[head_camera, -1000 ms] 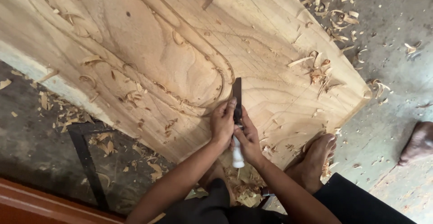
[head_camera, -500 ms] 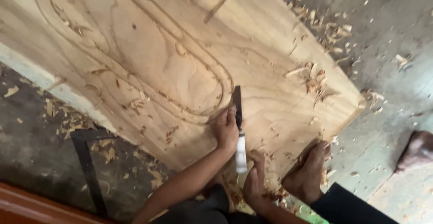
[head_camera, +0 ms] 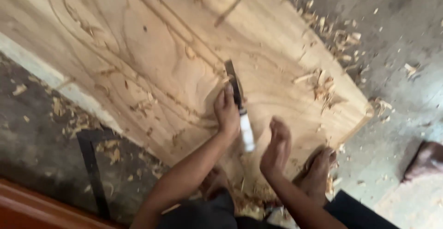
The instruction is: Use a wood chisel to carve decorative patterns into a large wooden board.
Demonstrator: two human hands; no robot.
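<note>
At centre frame, a chisel lay slanted on the wooden panel, dark blade toward 11 o'clock, pale handle toward 5 o'clock.

Left hand: wrapped round the chisel's shaft from its 9 o'clock side, forefinger stretched along the blade, grasping the tool against the wood.

Right hand: open, fingers loosely extended, blurred; it held nothing and stood just clear of the handle's butt, at 4 o'clock from it. Whether it touched the panel could not be told.

Panel: large, pale, strongly grained, lying flat on the floor and running from 10 o'clock to 4 o'clock; shallow curved grooves were cut into it at 9 o'clock of the chisel's tip.

Wood shavings: scattered at 2 o'clock of the hands on the panel's far edge, more on the dark floor at 8 o'clock and heaped near the person's bare foot at 5 o'clock.

Another foot, blurred, showed at 4 o'clock by the frame edge, well apart from the hands. Dark metal square: on the floor at 8 o'clock.
</note>
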